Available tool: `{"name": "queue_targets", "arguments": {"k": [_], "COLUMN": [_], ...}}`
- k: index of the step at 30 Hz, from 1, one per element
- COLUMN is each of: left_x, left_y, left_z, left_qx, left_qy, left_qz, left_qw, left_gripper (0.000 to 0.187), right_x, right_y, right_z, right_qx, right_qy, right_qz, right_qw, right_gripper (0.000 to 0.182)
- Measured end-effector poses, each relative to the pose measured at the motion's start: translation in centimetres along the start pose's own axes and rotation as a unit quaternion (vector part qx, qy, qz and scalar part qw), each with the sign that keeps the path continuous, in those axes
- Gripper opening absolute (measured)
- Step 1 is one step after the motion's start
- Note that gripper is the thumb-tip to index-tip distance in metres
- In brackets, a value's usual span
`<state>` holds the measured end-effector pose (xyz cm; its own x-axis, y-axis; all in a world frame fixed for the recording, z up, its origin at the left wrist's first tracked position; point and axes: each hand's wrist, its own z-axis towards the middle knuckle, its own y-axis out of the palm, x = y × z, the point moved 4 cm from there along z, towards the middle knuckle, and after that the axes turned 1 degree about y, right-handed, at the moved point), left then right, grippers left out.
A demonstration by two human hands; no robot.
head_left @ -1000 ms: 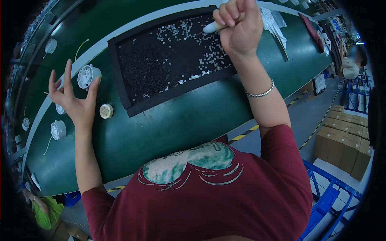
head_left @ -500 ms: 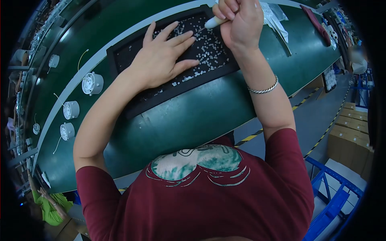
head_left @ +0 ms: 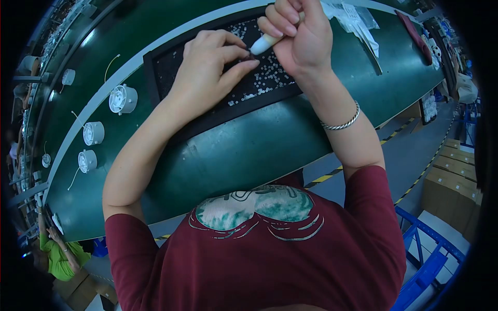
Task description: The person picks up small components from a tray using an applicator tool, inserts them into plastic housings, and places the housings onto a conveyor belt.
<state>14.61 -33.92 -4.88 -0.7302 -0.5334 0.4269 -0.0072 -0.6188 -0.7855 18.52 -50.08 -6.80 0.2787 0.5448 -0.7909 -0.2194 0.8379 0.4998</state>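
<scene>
My right hand (head_left: 306, 44) is wrapped around a pale-handled tool (head_left: 264, 44) with a tapered white end, pointing down to the left. Its thin tip meets the fingers of my left hand (head_left: 207, 67) and cannot be made out there. The fingers of my left hand are bent, with thumb and forefinger drawn together at the tool's end; whatever they pinch is too small to name. Both hands are over a black tray (head_left: 259, 106) scattered with many small, pale, shiny pieces (head_left: 270, 72). My left hand and forearm cover part of the tray.
On the green table (head_left: 218, 150), several white round fan-like housings (head_left: 123, 99) with wires stand to the left. A clear plastic bag (head_left: 358, 23) and a dark red cloth (head_left: 415, 37) lie at right. A person in a green top (head_left: 65, 259) is at lower left; cardboard boxes (head_left: 448, 186) are stacked right.
My left hand's spread fingers have curled in, thumb and forefinger coming together. My right hand has brought the tool down and left to meet them.
</scene>
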Motion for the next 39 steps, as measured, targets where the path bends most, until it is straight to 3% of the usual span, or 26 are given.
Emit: {"name": "queue_targets", "arguments": {"k": [9,15,22,33,39], "left_x": [-0.2,0.7,0.8,0.5,-0.4], "left_y": [-1.5,-1.3,-1.8,-2.3,-6.7], "left_z": [-1.8,-2.7,-3.6,-3.8,-4.5], "left_qx": [-0.022,0.035,0.035,0.032,0.091], "left_qy": [-0.001,0.006,0.013,0.009,-0.036], "left_qz": [0.112,0.134,0.131,0.116,0.145], "left_qw": [0.993,0.990,0.991,0.993,0.985], "left_gripper": [0.015,0.012,0.010,0.017,0.023], "right_x": [-0.2,0.1,0.4,0.5,0.4], "right_y": [0.2,1.6,2.2,2.6,2.8], "right_z": [0.3,-0.3,-0.4,-0.3,-0.4], "right_qx": [-0.002,-0.025,-0.033,-0.040,-0.043], "right_qy": [-0.016,-0.023,-0.028,-0.034,-0.036], "right_qz": [-0.021,-0.060,-0.084,-0.106,-0.105], "right_qw": [1.000,0.998,0.996,0.993,0.993], "right_gripper": [0.027,0.028,0.028,0.029,0.029]}}
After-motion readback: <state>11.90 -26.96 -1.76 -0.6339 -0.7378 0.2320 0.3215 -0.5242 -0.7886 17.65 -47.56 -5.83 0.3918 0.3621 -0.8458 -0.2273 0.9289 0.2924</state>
